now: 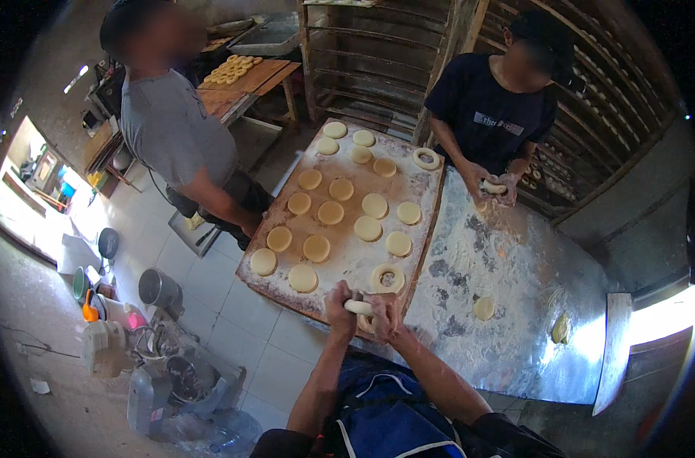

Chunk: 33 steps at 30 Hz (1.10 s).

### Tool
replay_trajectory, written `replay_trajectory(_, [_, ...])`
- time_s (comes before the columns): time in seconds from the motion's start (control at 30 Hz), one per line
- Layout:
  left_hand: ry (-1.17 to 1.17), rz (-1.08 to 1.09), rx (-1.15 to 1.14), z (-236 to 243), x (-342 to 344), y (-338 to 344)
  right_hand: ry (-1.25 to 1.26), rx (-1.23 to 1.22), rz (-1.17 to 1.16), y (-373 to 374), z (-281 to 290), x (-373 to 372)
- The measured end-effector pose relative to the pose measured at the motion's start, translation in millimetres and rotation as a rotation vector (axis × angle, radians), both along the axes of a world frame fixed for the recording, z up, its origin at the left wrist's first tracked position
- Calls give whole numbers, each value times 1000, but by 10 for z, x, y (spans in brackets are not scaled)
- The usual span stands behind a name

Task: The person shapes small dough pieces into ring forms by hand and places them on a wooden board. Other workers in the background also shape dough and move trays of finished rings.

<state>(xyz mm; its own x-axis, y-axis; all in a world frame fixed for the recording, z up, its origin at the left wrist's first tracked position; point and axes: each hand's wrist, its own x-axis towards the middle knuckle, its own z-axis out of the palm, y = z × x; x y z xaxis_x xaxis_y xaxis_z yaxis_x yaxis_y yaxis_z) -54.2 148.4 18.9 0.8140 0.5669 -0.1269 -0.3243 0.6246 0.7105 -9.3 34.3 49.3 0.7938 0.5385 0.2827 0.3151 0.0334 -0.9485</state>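
Near the front edge of the floured board (pixel 350 256), my left hand (pixel 340 311) and my right hand (pixel 385 317) are closed on one pale dough ring (pixel 358 307), held between them. The fingers partly cover the ring. Just beyond my hands lies another dough ring (pixel 388 279) on the board. Several flat round dough discs, such as this dough disc (pixel 303 278), are spread over the board. At its far right corner sits a further dough ring (pixel 427 158).
A floury metal table (pixel 469 267) to the right bears a dough disc (pixel 484 308) and a dough lump (pixel 561 329). Across it, a person (pixel 492 114) in a dark shirt handles dough. Another person (pixel 168 130) in grey stands left of the board. Wooden racks (pixel 378 61) stand behind.
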Motion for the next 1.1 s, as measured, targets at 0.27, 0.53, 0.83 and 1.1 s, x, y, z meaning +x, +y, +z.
replay_trajectory(0.27, [493,388,409,-59,-183,469,27,-352,149,263,469,113])
replay_trajectory(0.53, [861,151,1189,-122,-504,699,-285,-901,30,346,204,78])
replay_trajectory(0.83, [893,79,1235,15,-511,716,-629,-745,248,1461,-395,978])
replay_trajectory(1.1, [923,189,1731,-213,-187,1485,-572,-786,187,1650,-207,1026])
